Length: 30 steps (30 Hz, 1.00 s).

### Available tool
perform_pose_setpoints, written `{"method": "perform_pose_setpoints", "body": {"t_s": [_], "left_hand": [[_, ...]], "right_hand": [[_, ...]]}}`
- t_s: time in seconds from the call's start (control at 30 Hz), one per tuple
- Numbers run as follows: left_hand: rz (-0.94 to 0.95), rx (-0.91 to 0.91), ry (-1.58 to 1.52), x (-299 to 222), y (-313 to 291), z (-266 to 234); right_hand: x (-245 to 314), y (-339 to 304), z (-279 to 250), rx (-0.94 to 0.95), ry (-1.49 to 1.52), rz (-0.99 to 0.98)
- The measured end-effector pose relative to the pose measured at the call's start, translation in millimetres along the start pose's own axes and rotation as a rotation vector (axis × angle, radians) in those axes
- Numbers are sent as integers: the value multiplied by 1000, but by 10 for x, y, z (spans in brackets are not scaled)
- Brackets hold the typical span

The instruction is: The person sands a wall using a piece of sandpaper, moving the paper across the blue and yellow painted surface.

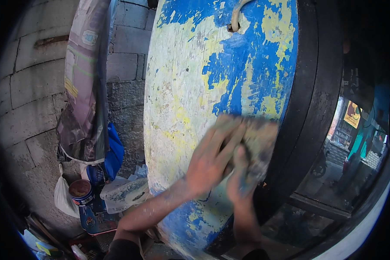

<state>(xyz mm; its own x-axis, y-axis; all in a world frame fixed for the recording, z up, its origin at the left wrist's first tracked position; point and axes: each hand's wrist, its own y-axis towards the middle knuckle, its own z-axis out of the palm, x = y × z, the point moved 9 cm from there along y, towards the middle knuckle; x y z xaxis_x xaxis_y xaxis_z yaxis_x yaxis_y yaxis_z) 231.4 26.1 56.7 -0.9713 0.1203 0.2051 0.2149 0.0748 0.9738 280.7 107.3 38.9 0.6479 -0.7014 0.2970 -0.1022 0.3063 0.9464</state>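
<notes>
Bare forearms [158, 207] extend from the lower edge to a mottled brown pad [265, 133], which lies against a large board [173, 86] patched in blue, yellow and white, near its right border. Fingers of the left hand [209, 161] stretch slightly spread over the pad; the right hand [239, 178] has its thumb up along it, but blur hides whether that grip pinches. Some pale cord [235, 18] meets the board's upper part.
</notes>
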Motion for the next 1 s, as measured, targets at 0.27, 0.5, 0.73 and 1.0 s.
{"method": "perform_pose_setpoints", "body": {"t_s": [0.27, 0.5, 0.73, 1.0], "left_hand": [[108, -338, -33, 203, 1434, -13], [-4, -334, -45, 386, 1341, 27], [84, -326, -191, 531, 1449, -18], [75, -230, -162, 614, 1533, -28]], "right_hand": [[551, 1512, -13, -164, -271, -262], [551, 1579, 97, -130, -496, -320], [578, 1655, 253, -99, -477, -276], [566, 1619, 243, -255, -443, -345]]}}
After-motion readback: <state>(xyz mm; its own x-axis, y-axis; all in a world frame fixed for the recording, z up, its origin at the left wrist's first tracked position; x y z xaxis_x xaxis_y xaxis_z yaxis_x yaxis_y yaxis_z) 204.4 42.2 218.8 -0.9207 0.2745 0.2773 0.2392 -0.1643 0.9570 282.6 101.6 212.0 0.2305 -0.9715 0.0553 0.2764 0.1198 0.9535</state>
